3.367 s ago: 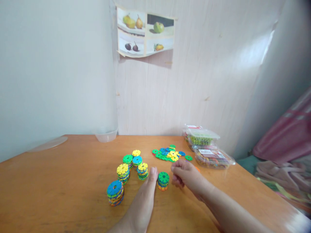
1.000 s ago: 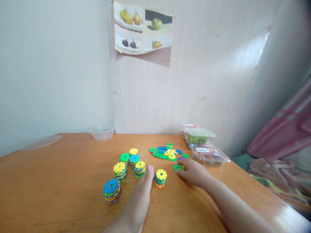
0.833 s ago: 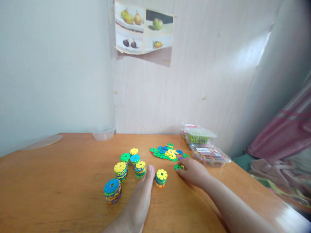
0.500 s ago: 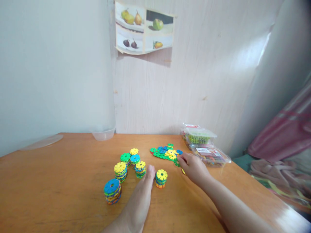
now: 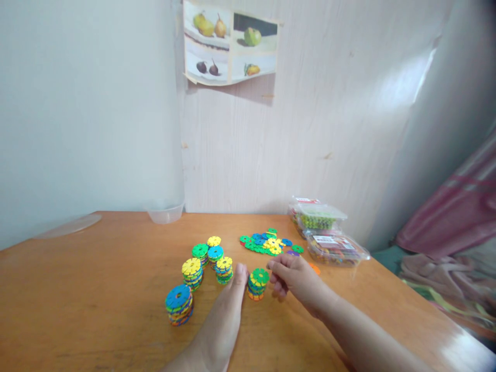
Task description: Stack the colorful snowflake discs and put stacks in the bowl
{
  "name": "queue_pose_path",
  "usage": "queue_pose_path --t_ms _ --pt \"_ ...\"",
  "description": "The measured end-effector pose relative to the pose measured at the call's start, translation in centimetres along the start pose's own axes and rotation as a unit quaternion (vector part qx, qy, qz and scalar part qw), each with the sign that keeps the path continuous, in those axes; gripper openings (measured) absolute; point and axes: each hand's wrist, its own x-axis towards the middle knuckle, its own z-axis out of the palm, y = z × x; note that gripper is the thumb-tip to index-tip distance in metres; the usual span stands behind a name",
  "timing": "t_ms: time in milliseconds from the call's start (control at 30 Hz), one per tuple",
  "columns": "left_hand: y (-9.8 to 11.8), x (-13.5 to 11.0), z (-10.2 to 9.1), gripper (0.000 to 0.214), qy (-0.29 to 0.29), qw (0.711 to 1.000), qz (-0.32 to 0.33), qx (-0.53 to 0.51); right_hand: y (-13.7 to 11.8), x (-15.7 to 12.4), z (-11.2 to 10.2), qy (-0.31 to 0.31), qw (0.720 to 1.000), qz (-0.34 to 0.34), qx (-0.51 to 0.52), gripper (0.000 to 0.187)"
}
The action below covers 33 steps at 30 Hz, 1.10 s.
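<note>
Several stacks of notched plastic discs stand on the table. My left hand [image 5: 228, 305] is on edge with its thumb up and fingers stretched out, open, against or very near the left side of a short stack [image 5: 256, 291]. A green disc [image 5: 259, 276] lies on top of that stack. Just right of it is my right hand [image 5: 292, 279], thumb and index finger drawn together with nothing visible between them. Left of my left hand stand a blue-topped stack [image 5: 179, 305], a yellow-topped stack [image 5: 192, 274] and more stacks.
A loose pile of discs [image 5: 267, 244] lies beyond my hands. An orange disc [image 5: 314, 268] shows behind my right hand. Clear lidded boxes [image 5: 337, 249] sit at the back right. A clear plastic tub [image 5: 166, 214] and a flat lid [image 5: 70, 226] are at the back left.
My right hand has moved left and nearer, from the loose pile to the short stack. That stack's top is now green instead of yellow. My left hand has stayed put.
</note>
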Motion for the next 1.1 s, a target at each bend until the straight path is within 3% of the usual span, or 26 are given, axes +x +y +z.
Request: queue_pose_path --t_ms 167,333,433,500,567,633,733,900,1100 --pt "-0.2 -0.1 -0.2 0.078 -0.029 0.999 0.030 0.021 0.3 0.0 0.1 -0.011 1.000 0.016 -0.006 0.023" --pt "-1.2 0.0 -0.5 0.079 -0.020 0.999 0.017 0.018 0.0 -0.5 0.7 -0.024 1.000 0.001 -0.018 0.022" --pt "-1.7 0.1 -0.6 0.077 -0.014 1.000 0.016 0.010 -0.3 -0.1 -0.6 0.009 0.999 -0.015 -0.036 0.023" --pt "-1.7 0.2 -0.7 0.077 -0.011 1.000 0.010 0.006 -0.4 0.4 -2.3 0.063 0.994 -0.033 -0.082 0.023" --pt "-1.6 0.2 -0.7 0.079 -0.004 1.000 -0.004 0.005 -0.4 1.0 -4.4 0.126 0.975 -0.060 -0.174 0.023" --pt "-1.4 0.3 -0.6 0.083 0.002 1.000 -0.020 0.005 -0.4 1.4 -6.2 0.168 0.930 -0.081 -0.316 0.022" --pt "-1.0 0.2 -0.4 0.087 0.002 1.000 -0.026 -0.002 -0.3 1.5 -7.8 0.167 0.869 -0.041 -0.464 0.024" --pt "-0.8 0.0 -0.3 0.082 0.006 1.000 -0.022 -0.015 -0.1 1.5 -7.8 0.133 0.816 0.014 -0.562 0.034" --pt "-1.3 -0.1 -0.5 0.073 0.011 1.000 -0.006 -0.026 -0.3 2.0 -6.9 0.127 0.792 0.045 -0.595 0.043"
